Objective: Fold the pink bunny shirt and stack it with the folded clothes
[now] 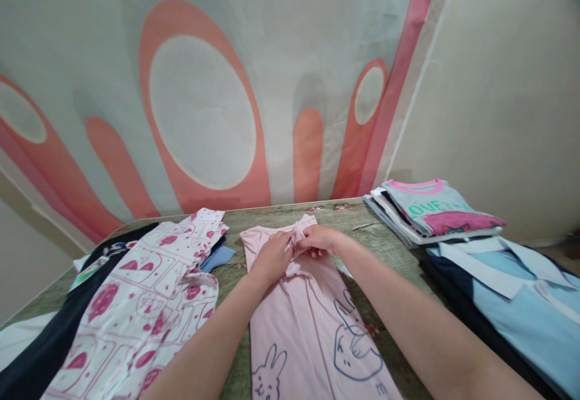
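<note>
A pale pink garment (308,315) with blue rabbit drawings lies lengthwise on the wooden table (357,216) in front of me. My left hand (272,258) and my right hand (319,240) meet at its far end. Both pinch a bunched piece of the pink cloth between closed fingers, the hands almost touching each other.
A white garment with pink prints (149,291) lies on the left over dark clothes (45,345). A stack of folded shirts (430,212) sits at the back right. A light blue collared shirt (516,291) lies at the right. A patterned wall hanging (203,104) rises behind the table.
</note>
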{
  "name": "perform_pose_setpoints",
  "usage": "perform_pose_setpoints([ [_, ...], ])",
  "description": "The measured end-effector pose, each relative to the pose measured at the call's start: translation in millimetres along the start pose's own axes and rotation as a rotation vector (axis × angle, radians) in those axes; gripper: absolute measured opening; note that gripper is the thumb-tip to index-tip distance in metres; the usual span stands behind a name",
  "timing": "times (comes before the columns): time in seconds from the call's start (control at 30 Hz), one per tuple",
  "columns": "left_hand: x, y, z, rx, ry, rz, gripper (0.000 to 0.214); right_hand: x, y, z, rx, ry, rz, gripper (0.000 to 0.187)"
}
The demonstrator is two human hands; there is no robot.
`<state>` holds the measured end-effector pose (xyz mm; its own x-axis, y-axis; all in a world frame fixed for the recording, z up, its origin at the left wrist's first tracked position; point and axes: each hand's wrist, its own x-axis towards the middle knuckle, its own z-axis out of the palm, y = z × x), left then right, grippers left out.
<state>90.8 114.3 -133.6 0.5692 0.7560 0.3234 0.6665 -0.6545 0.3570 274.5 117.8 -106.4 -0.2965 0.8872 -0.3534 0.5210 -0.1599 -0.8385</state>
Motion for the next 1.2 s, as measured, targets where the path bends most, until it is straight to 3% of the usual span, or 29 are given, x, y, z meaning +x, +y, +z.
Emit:
perform_pose_setpoints([
  [0.17,0.6,-0.6,-1.5,0.029,-0.013,0.009,0.037,-1.7,6.1,-8.5,-0.129,-0.011,0.063,0.029],
  [0.3,1.3,4.7,-5.2,0.089,-0.047,0.052,0.044,-5.1,12.0,-20.2,-0.300,0.013,0.079,0.029],
  [0.5,-0.3,17.0,-5.8,0.103,-0.218,0.136,0.043,1.2,8.8,-19.7,-0.458,0.434,-0.125,0.020],
  [0.6,-2.8,17.4,-7.2,0.093,-0.326,0.121,0.048,6.7,9.4,-7.8,-0.490,0.547,-0.220,0.022],
  [0.73,-4.1,15.8,-13.0,0.062,-0.425,0.102,0.052,12.7,19.1,1.4,-0.510,0.611,-0.278,0.024],
  [0.97,-4.6,19.4,-19.1,0.090,-0.496,0.110,0.053,22.4,35.0,-6.8,-0.427,0.722,-0.359,0.030],
  [1.2,-2.8,20.0,-15.8,0.080,-0.474,0.183,0.051,23.4,39.6,-11.2,-0.488,0.645,-0.412,0.044],
])
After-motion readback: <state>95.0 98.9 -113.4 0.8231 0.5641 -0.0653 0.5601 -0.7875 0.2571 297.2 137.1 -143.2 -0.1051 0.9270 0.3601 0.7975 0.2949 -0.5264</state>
